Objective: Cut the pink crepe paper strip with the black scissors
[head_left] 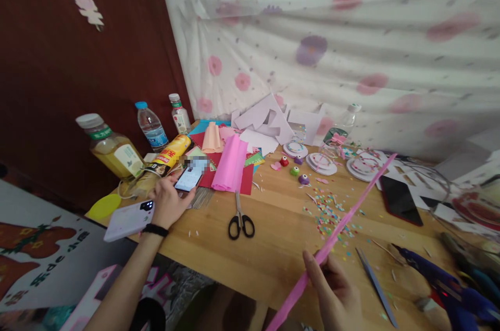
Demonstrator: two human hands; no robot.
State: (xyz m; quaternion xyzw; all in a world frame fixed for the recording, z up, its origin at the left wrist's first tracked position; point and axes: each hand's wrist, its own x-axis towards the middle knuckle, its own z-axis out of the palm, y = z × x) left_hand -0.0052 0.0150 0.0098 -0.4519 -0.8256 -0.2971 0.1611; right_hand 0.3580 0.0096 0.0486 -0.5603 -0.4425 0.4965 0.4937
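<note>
Both hands work near the table's front edge: left hand (169,205) touching phone (190,177), right-hand fingers (318,274) grasping pink strip (344,219).

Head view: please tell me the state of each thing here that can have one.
Black-handled scissors: closed, flat on the wooden table.
Smartphone with lit screen: on, touched by left hand.
Black phone: screen dark, lying flat.
Long pink crepe paper strip: stretched out, held by right hand.
Blue-capped clear water bottle: capped, upright.
Yellow oil bottle: capped, upright.
</note>
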